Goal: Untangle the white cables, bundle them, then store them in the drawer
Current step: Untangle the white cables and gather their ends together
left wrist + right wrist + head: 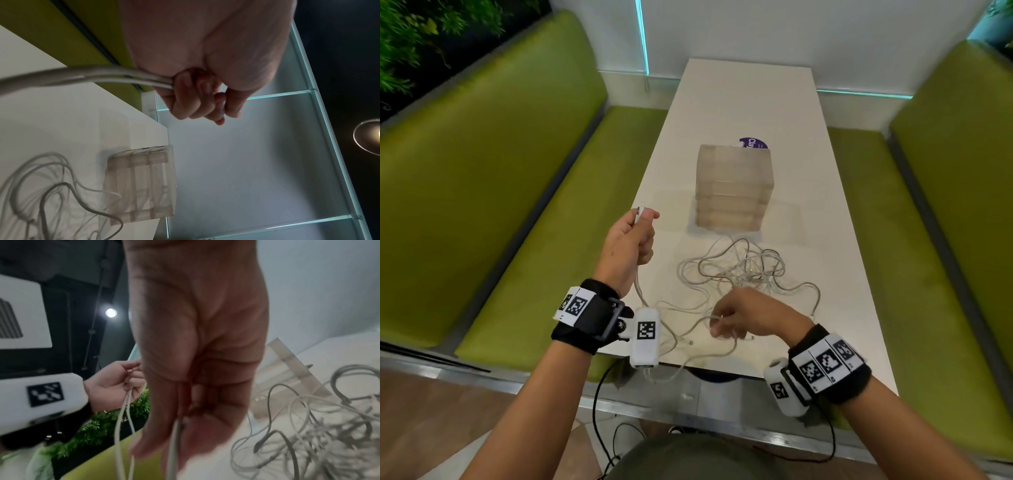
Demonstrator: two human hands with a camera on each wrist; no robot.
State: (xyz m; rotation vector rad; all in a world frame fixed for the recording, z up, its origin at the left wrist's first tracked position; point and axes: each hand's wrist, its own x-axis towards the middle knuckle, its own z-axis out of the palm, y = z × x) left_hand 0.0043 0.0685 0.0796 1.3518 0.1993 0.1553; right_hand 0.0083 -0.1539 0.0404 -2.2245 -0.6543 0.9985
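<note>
**One cable lifted clear while the knot waits on the bench**

The left hand (629, 245) is raised above the near left corner of the white bench (743, 102), its fingers (186, 104) clenched round a doubled length of white cable, with what looks like a plug end (639, 212) poking out past the thumb. Held high like that, I'd say it keeps the freed strand taut and away from the rest, so it can't fall back into the mess.

The right hand (748, 317) sits lower, over the near edge, fingers curled and pinching a strand that runs toward the left hand. It seems to be feeding or tracing that strand, to find where it leaves the knot.

The white cables (746, 270) mostly lie in a loose tangle in the middle of the bench, just in front of the translucent drawer unit (734, 186), one loop touching its base. Its drawers look closed. Some slack hangs over the near edge.

Keeping the pile close to the drawers makes sense: short trip once bundled. By my reckoning the untangling is barely begun, nothing bundled, nothing stored.

A purple label (753, 143) shows behind the unit, and green seats (524, 192) flank the bench.
</note>
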